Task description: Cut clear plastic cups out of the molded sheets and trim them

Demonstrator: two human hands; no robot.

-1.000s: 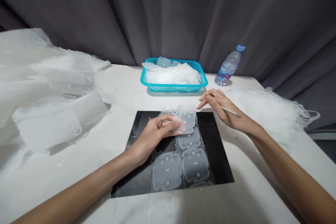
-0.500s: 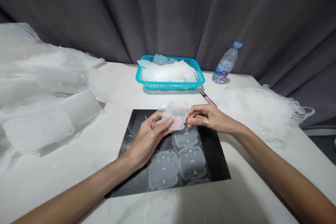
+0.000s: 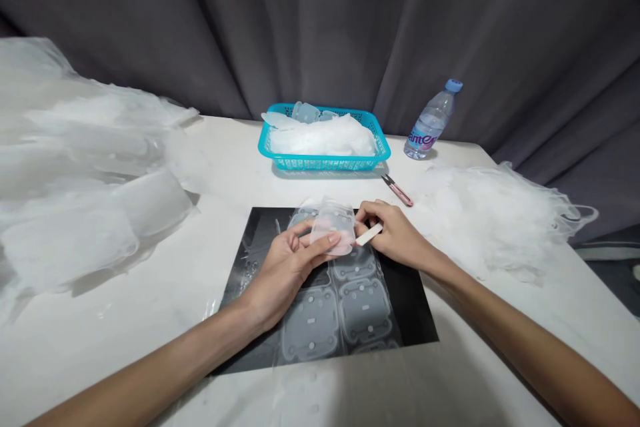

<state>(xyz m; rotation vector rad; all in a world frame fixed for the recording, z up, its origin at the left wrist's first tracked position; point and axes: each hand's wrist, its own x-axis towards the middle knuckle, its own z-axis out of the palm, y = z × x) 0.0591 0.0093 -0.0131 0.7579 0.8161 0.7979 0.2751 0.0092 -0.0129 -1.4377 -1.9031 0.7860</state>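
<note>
My left hand (image 3: 295, 257) pinches a thin translucent plastic-like piece (image 3: 333, 223), rounded at the corners, between thumb and fingers. Close against that piece's right edge is my right hand (image 3: 387, 230), its fingers curled. A short, flat white strip (image 3: 370, 235) shows in the right hand's grip; its kind is unclear. Under both hands lies a black mat (image 3: 417, 310). On the mat rests a clear sheet of joined rounded pieces (image 3: 366, 310) with small raised marks; its upper part is partly hidden by my hands.
A blue basket (image 3: 325, 163) of white and translucent pieces stands behind the mat. Pink thread snips (image 3: 399, 190) lie right of it, near a water bottle (image 3: 429, 121). Translucent sheets (image 3: 75, 220) are heaped left; stringy white scraps (image 3: 500, 220) are piled right.
The translucent piece has tilted and shifted slightly in my left hand. My right hand has turned, with its fingers still beside the piece's edge, and the white strip now shows more fully.
</note>
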